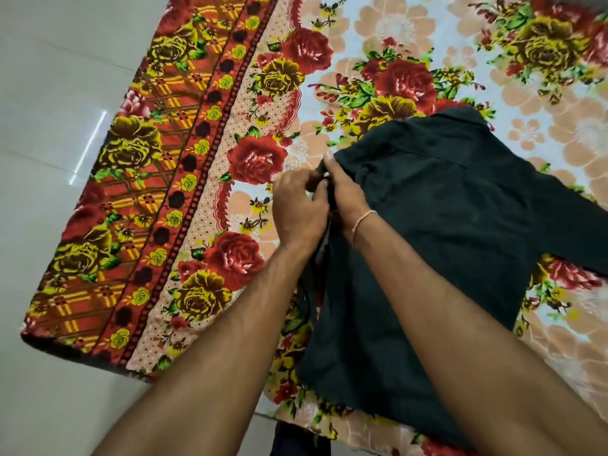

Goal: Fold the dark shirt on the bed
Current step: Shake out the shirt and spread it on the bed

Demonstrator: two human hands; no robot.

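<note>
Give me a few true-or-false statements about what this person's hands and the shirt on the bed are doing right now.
1. Both hands meet at the same edge of the dark shirt. True.
2. The shirt lies on a plain white sheet. False: the bedsheet is floral.
3. The right hand has a thread band at its wrist. True.
4. The left hand rests on the floor. False: it pinches the shirt's edge.
5. The shirt is folded into a small square. False: one sleeve lies spread out.
</note>
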